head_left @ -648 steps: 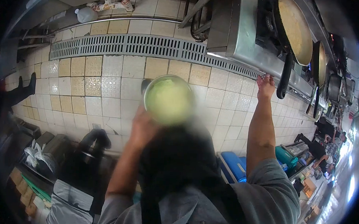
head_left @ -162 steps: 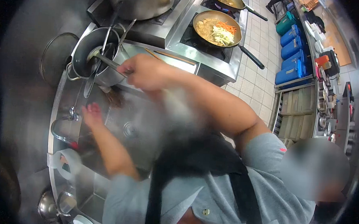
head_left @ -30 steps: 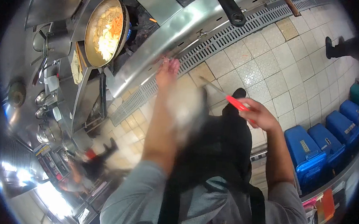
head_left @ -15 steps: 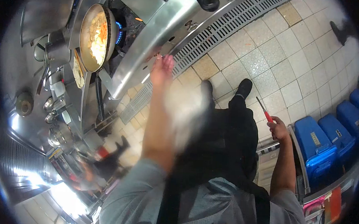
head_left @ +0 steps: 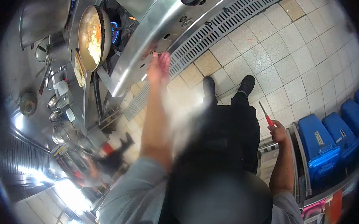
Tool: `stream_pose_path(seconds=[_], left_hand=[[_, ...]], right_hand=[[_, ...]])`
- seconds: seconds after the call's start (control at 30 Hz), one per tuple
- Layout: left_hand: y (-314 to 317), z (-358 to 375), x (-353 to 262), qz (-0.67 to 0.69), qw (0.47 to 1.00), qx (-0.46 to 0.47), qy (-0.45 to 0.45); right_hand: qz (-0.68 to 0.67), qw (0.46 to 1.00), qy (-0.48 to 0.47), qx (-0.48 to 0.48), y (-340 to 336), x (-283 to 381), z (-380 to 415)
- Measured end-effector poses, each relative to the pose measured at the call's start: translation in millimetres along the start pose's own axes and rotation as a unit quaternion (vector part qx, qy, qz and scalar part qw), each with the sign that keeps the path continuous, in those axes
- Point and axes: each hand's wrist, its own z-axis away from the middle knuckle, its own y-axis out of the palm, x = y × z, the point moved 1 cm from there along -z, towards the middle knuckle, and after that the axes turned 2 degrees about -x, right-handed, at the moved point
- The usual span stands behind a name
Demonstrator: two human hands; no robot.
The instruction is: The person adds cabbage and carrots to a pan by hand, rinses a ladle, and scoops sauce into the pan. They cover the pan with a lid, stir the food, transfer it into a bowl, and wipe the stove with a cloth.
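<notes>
My left hand [head_left: 159, 68] reaches to the steel front of the stove [head_left: 168, 20], its fingers bent at a small control knob, which they largely hide. My right hand [head_left: 278, 132] is closed around the red handle of a thin tool [head_left: 269, 120], whose narrow dark end points up and left over the floor. On the burner beside a blue flame [head_left: 115, 33], a pan [head_left: 84, 24] is tilted in view and holds pale and orange food [head_left: 95, 46]. Its dark handle [head_left: 98, 97] extends toward the bottom of the view.
Blue lidded bins [head_left: 314, 133] stand at the right. A floor grate [head_left: 216, 28] runs along the stove. Pots and ladles [head_left: 55, 103] crowd the left side. Another person [head_left: 91, 170] is at the lower left. A blurred dark round shape covers the lower middle.
The view has shifted slightly. A blurred dark round shape now covers my torso. My left hand remains at the stove front, and my right hand still holds the red-handled tool.
</notes>
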Motion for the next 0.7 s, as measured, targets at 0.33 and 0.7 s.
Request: stream_pose_path(seconds=[0.33, 0.7], left_hand=[[6, 10, -3, 0.028, 1.000, -0.009, -0.002], [-80, 20, 37, -0.218, 0.974, 0.048, -0.038]], right_hand=[[-0.009, 1.000, -0.006, -0.004, -6, 4, 1], [0.098, 0.988, -0.102, -0.061, -31, -60, -62]])
